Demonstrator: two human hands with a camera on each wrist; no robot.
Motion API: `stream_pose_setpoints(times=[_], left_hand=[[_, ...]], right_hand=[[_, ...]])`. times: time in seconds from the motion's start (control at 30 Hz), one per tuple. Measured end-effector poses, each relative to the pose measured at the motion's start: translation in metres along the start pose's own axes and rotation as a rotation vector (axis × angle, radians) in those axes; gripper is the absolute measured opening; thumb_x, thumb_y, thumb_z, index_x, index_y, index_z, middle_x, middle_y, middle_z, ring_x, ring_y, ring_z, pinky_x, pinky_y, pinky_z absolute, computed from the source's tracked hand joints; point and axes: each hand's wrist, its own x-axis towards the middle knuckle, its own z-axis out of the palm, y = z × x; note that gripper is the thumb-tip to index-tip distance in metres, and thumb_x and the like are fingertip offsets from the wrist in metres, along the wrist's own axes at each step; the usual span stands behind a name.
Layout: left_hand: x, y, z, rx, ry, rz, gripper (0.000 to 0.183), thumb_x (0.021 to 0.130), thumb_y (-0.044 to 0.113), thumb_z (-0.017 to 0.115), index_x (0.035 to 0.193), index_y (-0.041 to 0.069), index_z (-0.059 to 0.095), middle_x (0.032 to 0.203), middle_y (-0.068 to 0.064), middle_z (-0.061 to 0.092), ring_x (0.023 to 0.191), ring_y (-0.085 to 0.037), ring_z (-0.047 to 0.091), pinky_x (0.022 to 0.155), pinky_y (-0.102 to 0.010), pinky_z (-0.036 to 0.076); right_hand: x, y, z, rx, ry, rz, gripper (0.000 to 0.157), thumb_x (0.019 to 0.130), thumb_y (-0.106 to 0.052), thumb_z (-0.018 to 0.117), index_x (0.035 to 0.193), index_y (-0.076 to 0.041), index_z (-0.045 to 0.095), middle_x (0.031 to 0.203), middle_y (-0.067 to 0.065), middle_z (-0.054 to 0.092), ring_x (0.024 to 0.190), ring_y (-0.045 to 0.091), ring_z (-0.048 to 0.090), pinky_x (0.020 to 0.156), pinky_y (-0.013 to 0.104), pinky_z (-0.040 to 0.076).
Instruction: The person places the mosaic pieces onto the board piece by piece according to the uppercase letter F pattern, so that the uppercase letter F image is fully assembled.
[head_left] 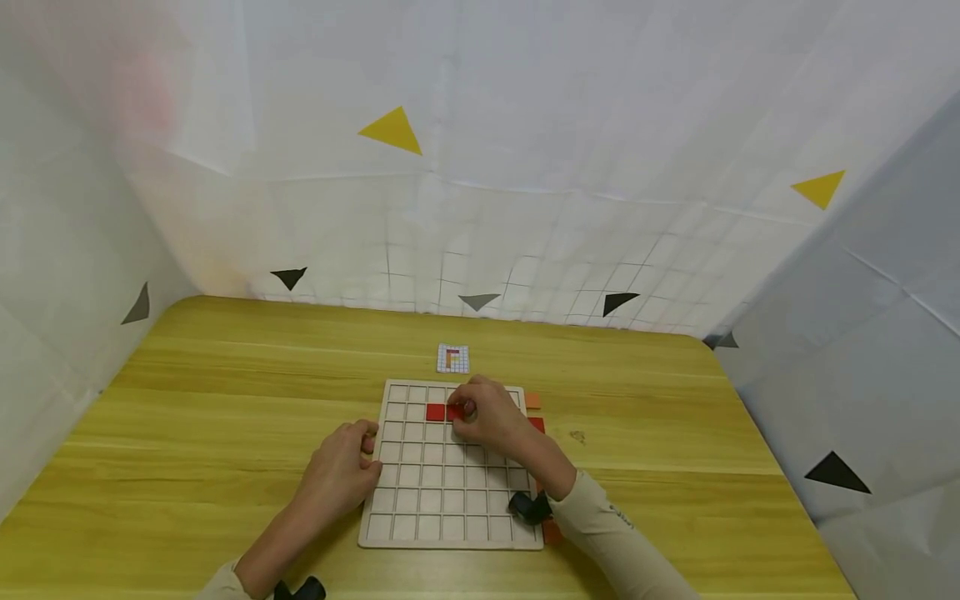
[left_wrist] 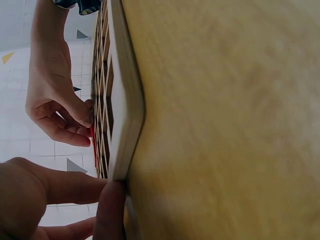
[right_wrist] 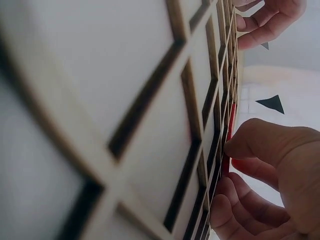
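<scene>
A pale wooden grid board (head_left: 407, 476) lies on the table. My right hand (head_left: 489, 417) is over its upper part and pinches a red square tile (head_left: 454, 412) between thumb and fingers at one of the cells. A second red tile (head_left: 435, 412) lies in the cell just left of it. In the right wrist view, the fingertips (right_wrist: 232, 145) meet red at board level. My left hand (head_left: 339, 467) rests against the board's left edge, its thumb and index fingertip touching the side, as the left wrist view shows with its thumb (left_wrist: 110, 210).
Beyond the board lies a small pattern card (head_left: 453, 359) with a coloured figure on a grid. Along the board's right side are an orange tile (head_left: 532, 402), a red piece (head_left: 537, 425) and another orange piece (head_left: 552, 532), partly behind the right arm. White cloth walls surround the wooden table (head_left: 660, 417).
</scene>
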Motion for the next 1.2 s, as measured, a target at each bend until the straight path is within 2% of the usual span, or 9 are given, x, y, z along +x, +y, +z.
stream_pose_setpoints(times=[0.3, 0.47, 0.73, 1.2], left_hand=[[0.000, 0.000, 0.001, -0.003, -0.006, -0.002, 0.045, 0.079, -0.001, 0.074, 0.122, -0.007, 0.061, 0.091, -0.005, 0.055, 0.074, -0.015, 0.055, 0.065, -0.032, 0.046], [0.001, -0.001, 0.002, -0.011, -0.004, -0.002, 0.045, 0.078, -0.002, 0.074, 0.121, -0.007, 0.061, 0.090, -0.005, 0.055, 0.073, -0.015, 0.055, 0.064, -0.032, 0.046], [0.001, -0.001, 0.002, -0.016, 0.006, -0.001, 0.044, 0.078, -0.002, 0.074, 0.120, -0.006, 0.062, 0.091, -0.005, 0.056, 0.074, -0.015, 0.056, 0.064, -0.031, 0.047], [-0.001, 0.001, 0.000, -0.011, -0.004, 0.001, 0.045, 0.079, -0.002, 0.073, 0.123, -0.008, 0.061, 0.093, -0.007, 0.056, 0.075, -0.016, 0.056, 0.065, -0.032, 0.047]], right_hand=[[-0.001, 0.000, 0.001, -0.007, -0.014, 0.022, 0.020, 0.081, -0.006, 0.076, 0.102, -0.007, 0.075, 0.090, 0.001, 0.059, 0.077, 0.013, 0.052, 0.068, 0.027, 0.047], [-0.002, 0.000, 0.000, -0.003, 0.002, 0.019, 0.021, 0.081, -0.006, 0.077, 0.102, -0.007, 0.074, 0.092, 0.003, 0.060, 0.079, 0.014, 0.056, 0.069, 0.028, 0.049], [-0.004, -0.001, -0.013, 0.021, 0.061, -0.016, 0.022, 0.081, -0.002, 0.076, 0.102, -0.002, 0.073, 0.096, 0.010, 0.063, 0.081, 0.022, 0.062, 0.069, 0.031, 0.051], [-0.021, 0.014, -0.037, 0.007, 0.094, 0.028, 0.027, 0.080, -0.001, 0.077, 0.106, 0.000, 0.072, 0.097, 0.012, 0.063, 0.083, 0.025, 0.062, 0.070, 0.032, 0.051]])
